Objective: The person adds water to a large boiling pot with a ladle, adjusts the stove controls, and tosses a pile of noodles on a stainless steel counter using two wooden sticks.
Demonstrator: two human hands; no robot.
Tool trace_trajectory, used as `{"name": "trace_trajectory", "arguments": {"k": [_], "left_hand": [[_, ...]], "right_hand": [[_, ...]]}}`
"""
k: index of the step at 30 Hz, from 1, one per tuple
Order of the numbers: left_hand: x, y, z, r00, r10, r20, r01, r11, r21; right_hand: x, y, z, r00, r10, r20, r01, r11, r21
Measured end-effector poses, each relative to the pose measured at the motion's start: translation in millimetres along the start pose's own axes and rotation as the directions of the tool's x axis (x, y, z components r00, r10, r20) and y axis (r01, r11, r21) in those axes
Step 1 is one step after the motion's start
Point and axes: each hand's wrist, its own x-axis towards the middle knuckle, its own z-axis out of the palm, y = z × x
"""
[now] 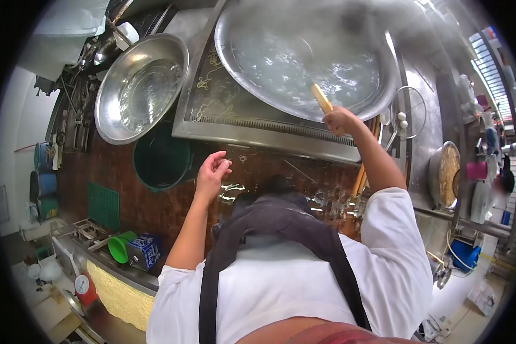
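Observation:
My right hand [339, 120] is closed round a light wooden stick [321, 98] at the near rim of a very large metal pot [269, 104]. The stick slants over the steaming, bubbling water in the pot. My left hand [215, 168] hangs in the air over the wet floor, in front of the stove edge, with its fingers curled and nothing visible in them. Left of the pot rests a wide metal basin [110, 109], tilted, with clear liquid in it. Strands like noodles [203, 80] lie on the stove top.
A dark green tub [161, 157] stands on the floor below the basin. At the right are a wire strainer [410, 112] and a metal bowl [446, 175]. A green bucket [120, 247], a blue tin [144, 252] and a red scale [85, 288] are at the lower left.

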Motion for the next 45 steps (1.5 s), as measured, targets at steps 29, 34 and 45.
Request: {"name": "trace_trajectory", "arguments": {"k": [29, 34, 45], "left_hand": [[-49.5, -10.5, -79.1, 0.995, 0.095, 0.017, -0.095, 0.994, 0.058], [-37.3, -2.5, -55.6, 0.998, 0.058, 0.014, -0.059, 0.995, 0.084], [2.2, 26.0, 4.7, 0.998, 0.056, -0.038, -0.052, 0.993, 0.103]], "right_hand": [[-166.3, 5.2, 282.6, 0.742, -0.542, -0.394, 0.356, 0.817, -0.454], [-149.6, 14.1, 270.5, 0.786, -0.511, -0.348, 0.357, 0.835, -0.418], [-71.6, 18.1, 41.2, 0.601, -0.375, -0.706, 0.312, 0.923, -0.224]]}}
